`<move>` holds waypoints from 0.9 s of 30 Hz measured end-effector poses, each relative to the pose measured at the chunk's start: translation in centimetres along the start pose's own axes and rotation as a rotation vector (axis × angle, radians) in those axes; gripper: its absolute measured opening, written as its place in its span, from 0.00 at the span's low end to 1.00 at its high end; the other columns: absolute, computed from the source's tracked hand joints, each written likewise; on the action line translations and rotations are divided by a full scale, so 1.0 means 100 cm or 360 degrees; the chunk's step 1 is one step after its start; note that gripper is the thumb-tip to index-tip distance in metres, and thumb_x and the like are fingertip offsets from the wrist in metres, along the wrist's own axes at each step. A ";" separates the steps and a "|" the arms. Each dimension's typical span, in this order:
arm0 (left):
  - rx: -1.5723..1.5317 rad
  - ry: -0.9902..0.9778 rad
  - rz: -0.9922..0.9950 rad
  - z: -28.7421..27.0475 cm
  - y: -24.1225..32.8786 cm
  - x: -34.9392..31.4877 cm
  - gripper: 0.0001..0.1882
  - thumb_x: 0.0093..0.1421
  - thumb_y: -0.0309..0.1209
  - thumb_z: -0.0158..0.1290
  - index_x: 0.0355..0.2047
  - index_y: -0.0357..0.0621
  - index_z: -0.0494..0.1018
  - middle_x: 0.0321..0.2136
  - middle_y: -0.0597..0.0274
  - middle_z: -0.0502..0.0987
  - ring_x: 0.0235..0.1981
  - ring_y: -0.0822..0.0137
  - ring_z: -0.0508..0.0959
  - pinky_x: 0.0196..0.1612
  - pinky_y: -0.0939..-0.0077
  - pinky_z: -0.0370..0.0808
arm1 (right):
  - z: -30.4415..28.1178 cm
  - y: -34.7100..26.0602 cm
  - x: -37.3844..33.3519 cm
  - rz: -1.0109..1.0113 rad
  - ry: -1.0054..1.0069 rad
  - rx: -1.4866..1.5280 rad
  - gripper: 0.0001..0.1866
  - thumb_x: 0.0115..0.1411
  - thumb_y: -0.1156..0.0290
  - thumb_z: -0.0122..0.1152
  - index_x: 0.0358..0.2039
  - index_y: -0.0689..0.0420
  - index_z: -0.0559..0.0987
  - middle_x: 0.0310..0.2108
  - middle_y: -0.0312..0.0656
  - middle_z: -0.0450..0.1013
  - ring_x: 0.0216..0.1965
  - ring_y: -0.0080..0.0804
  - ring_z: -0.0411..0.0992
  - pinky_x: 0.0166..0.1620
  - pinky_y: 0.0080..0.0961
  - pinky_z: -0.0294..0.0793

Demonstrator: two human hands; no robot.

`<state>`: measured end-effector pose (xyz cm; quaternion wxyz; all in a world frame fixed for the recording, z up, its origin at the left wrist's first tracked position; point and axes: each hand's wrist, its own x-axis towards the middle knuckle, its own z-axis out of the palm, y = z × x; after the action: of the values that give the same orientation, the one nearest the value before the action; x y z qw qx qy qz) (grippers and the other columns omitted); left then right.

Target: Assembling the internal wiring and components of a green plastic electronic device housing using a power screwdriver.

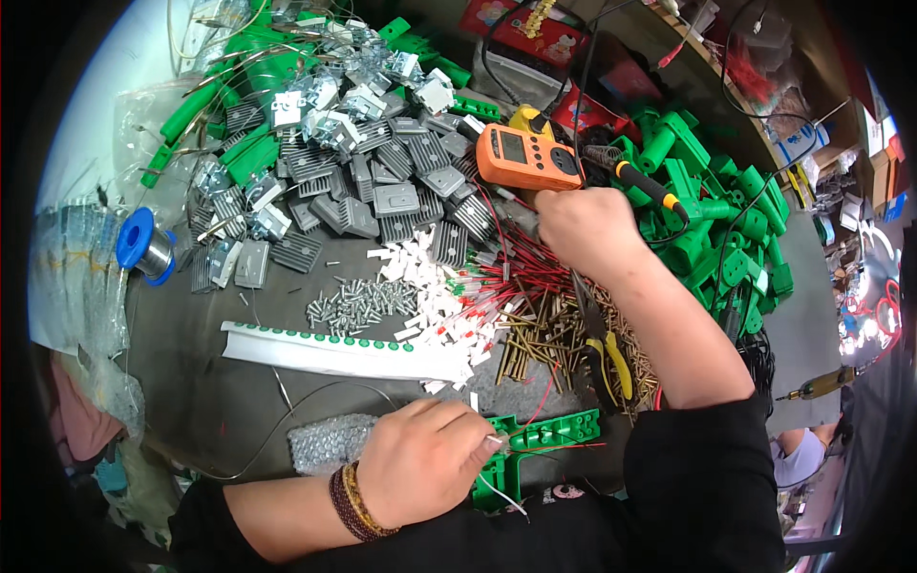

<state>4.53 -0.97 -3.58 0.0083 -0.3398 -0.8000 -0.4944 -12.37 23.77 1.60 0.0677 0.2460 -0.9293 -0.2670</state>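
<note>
My left hand [420, 466], with two bracelets at the wrist, is closed at the near edge of the table. Its thumb and fingers grip the left part of an open green plastic housing [564, 432]. A thin red wire lies across this housing, and a white wire [501, 498] hangs below my fingertips. My right hand [592, 229] reaches forward over a bundle of red-wired parts [516, 267], just below an orange multimeter [525, 158]. Its fingers are curled closed; whatever they hold is hidden. Yellow-handled pliers [611, 368] lie beneath my right forearm.
Grey finned metal blocks [392, 158] heap up at the far left, green housings [707, 210] at the right. Small screws [358, 306], brass-coloured screws [544, 339], a white strip [325, 355], bubble wrap [330, 444], a blue wire spool [143, 246] and a soldering iron [650, 186] lie around.
</note>
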 end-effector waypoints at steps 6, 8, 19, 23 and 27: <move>0.0041 0.0018 0.0011 0.007 0.000 0.001 0.04 0.60 0.29 0.59 0.32 0.43 0.78 0.28 0.59 0.80 0.29 0.55 0.79 0.34 0.63 0.76 | -0.022 0.001 -0.054 0.0100 0.0048 0.0503 0.09 0.57 0.66 0.62 0.36 0.54 0.83 0.23 0.41 0.79 0.26 0.45 0.78 0.32 0.40 0.77; 0.0082 -0.0028 0.0017 0.007 0.000 0.003 0.04 0.60 0.29 0.59 0.34 0.43 0.79 0.28 0.58 0.80 0.30 0.54 0.79 0.35 0.63 0.75 | -0.020 -0.005 -0.075 0.0357 0.0208 0.0499 0.11 0.58 0.67 0.62 0.40 0.56 0.82 0.30 0.45 0.79 0.34 0.45 0.79 0.37 0.39 0.77; 0.0424 -0.0160 -0.0037 0.010 0.020 0.018 0.08 0.53 0.30 0.63 0.34 0.45 0.80 0.23 0.62 0.79 0.30 0.55 0.78 0.36 0.60 0.73 | 0.002 -0.044 -0.188 0.0609 0.0388 0.0942 0.29 0.51 0.71 0.70 0.55 0.57 0.73 0.52 0.48 0.69 0.54 0.50 0.68 0.55 0.41 0.70; 0.0543 -0.0258 0.0018 0.018 0.019 0.026 0.06 0.53 0.31 0.62 0.30 0.46 0.80 0.25 0.61 0.79 0.32 0.54 0.78 0.37 0.60 0.73 | -0.026 -0.057 -0.201 0.0425 0.0677 0.1173 0.20 0.51 0.73 0.69 0.47 0.53 0.79 0.45 0.42 0.74 0.48 0.44 0.72 0.50 0.38 0.70; 0.0358 -0.0304 -0.0033 0.017 0.013 0.024 0.06 0.54 0.30 0.62 0.30 0.43 0.78 0.26 0.58 0.78 0.33 0.52 0.78 0.39 0.59 0.74 | -0.041 -0.073 -0.214 0.0157 0.0733 0.1446 0.14 0.49 0.75 0.71 0.38 0.51 0.83 0.37 0.35 0.76 0.38 0.37 0.73 0.41 0.34 0.68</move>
<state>3.92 2.04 -2.60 -0.0347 -0.3739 -0.8510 -0.3672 10.38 27.08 1.28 0.1693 0.2588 -0.9231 0.2287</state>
